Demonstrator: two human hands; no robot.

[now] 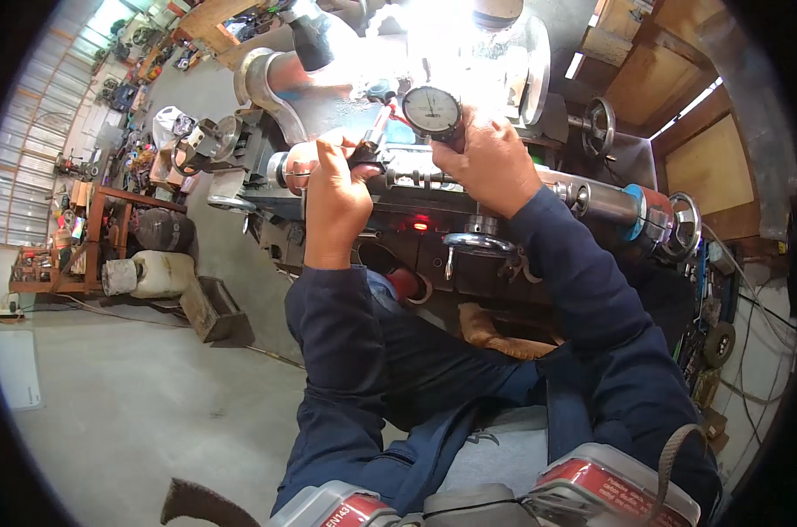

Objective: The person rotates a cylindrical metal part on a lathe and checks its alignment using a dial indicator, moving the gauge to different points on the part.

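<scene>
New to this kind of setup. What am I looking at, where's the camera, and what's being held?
There's no robot here: these are a person's own bare hands. The single picture comes from a wide fisheye camera worn on their head, looking down, so straight edges bend near the rim.

In front is a metal workshop machine with several handwheels, one chrome at its front. The right hand holds a round dial gauge; the left hand grips a dark fitting beside it. A slim ridged shaft lies along the machine below. Glare hides detail behind the gauge.
</scene>
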